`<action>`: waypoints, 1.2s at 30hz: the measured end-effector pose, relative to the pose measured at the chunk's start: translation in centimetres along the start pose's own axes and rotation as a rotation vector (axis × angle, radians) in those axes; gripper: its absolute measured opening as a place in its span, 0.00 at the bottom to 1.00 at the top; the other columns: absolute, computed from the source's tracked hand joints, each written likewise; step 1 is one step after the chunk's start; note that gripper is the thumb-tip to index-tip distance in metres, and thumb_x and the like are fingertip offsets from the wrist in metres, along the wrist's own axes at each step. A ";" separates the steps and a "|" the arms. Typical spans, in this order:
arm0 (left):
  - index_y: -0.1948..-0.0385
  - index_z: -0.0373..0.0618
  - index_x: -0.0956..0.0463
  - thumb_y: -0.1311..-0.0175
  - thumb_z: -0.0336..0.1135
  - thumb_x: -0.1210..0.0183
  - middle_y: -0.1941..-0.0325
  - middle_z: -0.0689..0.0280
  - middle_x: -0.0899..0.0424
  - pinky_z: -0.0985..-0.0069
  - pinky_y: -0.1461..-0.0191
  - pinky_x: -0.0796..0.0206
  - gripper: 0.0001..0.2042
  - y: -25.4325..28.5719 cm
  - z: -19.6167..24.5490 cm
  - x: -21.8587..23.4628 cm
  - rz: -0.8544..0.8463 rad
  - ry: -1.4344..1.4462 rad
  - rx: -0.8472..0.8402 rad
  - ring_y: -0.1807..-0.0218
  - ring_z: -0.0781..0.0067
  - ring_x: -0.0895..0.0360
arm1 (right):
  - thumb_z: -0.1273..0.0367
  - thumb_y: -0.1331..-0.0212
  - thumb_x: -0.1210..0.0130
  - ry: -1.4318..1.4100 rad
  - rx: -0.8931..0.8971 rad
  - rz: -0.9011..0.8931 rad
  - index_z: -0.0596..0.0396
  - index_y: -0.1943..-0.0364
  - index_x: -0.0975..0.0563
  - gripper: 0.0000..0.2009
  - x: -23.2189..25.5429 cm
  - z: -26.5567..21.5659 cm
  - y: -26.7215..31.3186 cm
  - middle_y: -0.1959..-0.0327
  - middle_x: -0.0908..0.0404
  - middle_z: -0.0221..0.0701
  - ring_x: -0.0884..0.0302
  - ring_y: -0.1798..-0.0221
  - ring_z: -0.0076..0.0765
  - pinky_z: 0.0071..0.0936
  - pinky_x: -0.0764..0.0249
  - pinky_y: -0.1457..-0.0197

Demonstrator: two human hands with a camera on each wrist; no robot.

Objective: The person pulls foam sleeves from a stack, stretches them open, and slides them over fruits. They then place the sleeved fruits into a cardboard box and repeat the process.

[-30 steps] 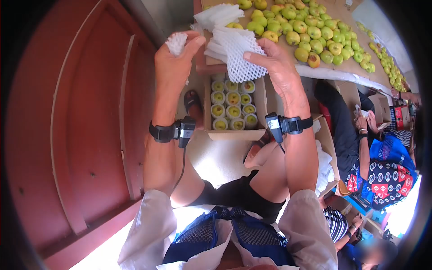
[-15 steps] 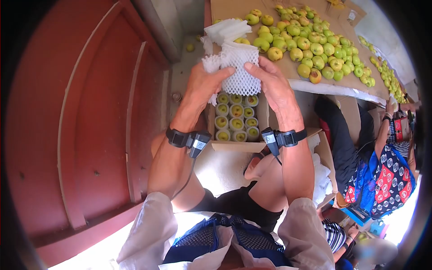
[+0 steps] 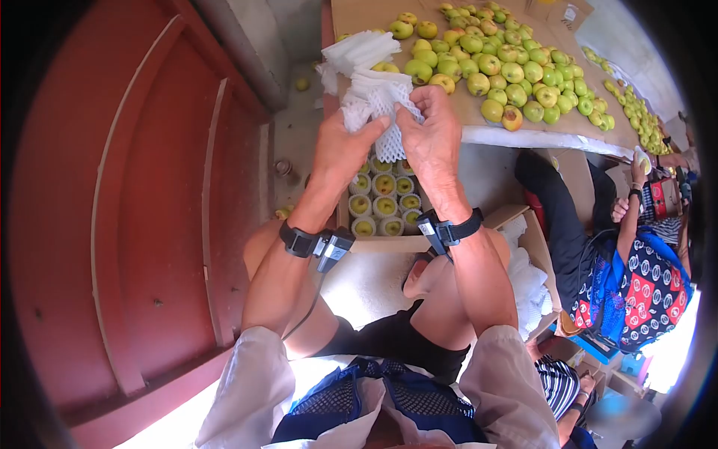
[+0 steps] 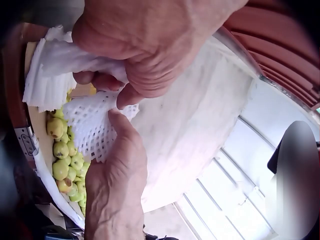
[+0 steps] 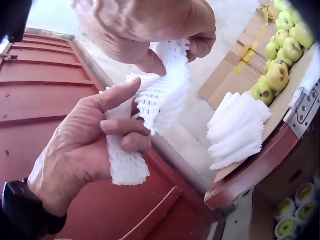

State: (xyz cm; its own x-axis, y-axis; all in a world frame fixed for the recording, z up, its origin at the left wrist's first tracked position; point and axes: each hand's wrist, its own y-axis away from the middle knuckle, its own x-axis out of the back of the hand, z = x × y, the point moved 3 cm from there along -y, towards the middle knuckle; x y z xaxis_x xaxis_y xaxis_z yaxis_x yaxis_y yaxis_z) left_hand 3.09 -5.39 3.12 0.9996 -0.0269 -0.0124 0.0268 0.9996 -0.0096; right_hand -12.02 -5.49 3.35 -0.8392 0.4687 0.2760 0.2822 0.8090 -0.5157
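Note:
White foam net sleeves are in both hands above the near edge of the table. The left hand has its fingers curled round a bunched sleeve, its thumb towards the other hand. The right hand pinches a flattened net sleeve between thumb and fingers, close to the left fingertips. In the right wrist view the right hand comes from above, and the left hand lies below it. A stack of flat sleeves rests on the table corner.
Many green-yellow apples lie on the cardboard-covered table. Below the hands stands a carton of sleeved apples in rows. An open box with white foam is by the right knee. A red door is at left; other people sit at right.
The hands, apart at first, have come together. The net sleeve, spread flat earlier, is now turned and narrowed between them, and the right hand has moved left.

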 end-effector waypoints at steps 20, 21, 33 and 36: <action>0.62 0.35 0.19 0.31 0.39 0.38 0.71 0.66 0.16 0.79 0.82 0.40 0.13 -0.4 -0.1 0.9 0.027 -0.013 0.037 0.84 0.81 0.30 | 0.72 0.43 0.38 0.074 0.086 -0.075 0.54 0.58 0.24 0.10 -1.2 -1.1 1.0 0.58 0.20 0.39 0.19 0.55 0.55 0.45 0.25 0.55; 0.62 0.35 0.19 0.31 0.39 0.38 0.71 0.66 0.16 0.79 0.82 0.40 0.13 -0.5 -0.1 1.0 0.032 -0.018 0.040 0.84 0.81 0.30 | 0.72 0.43 0.38 0.064 0.083 -0.080 0.54 0.58 0.24 0.10 -1.2 -1.2 1.2 0.58 0.20 0.39 0.19 0.55 0.55 0.45 0.25 0.55; 0.57 0.33 0.20 0.32 0.42 0.37 0.68 0.63 0.15 0.78 0.80 0.40 0.17 -0.7 -0.3 1.1 0.008 0.039 0.040 0.83 0.80 0.29 | 0.70 0.39 0.41 0.119 0.159 -0.110 0.51 0.53 0.17 0.11 -1.0 -2.0 2.3 0.55 0.21 0.37 0.19 0.53 0.52 0.42 0.23 0.52; 0.56 0.33 0.23 0.33 0.41 0.36 0.72 0.63 0.17 0.77 0.81 0.39 0.17 -1.1 -0.9 1.5 0.005 0.072 0.025 0.84 0.78 0.28 | 0.70 0.38 0.41 -0.031 0.053 -0.163 0.52 0.54 0.17 0.10 -1.0 -1.9 2.6 0.56 0.21 0.37 0.18 0.55 0.48 0.40 0.23 0.53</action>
State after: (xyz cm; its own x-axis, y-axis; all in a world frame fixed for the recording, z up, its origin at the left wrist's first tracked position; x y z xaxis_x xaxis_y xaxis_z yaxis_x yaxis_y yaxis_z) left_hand 4.58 -6.56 2.24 0.9962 -0.0214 -0.0844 0.0229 0.9996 0.0159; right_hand -9.57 -3.14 3.30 -0.8862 0.3205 0.3346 0.1167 0.8533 -0.5082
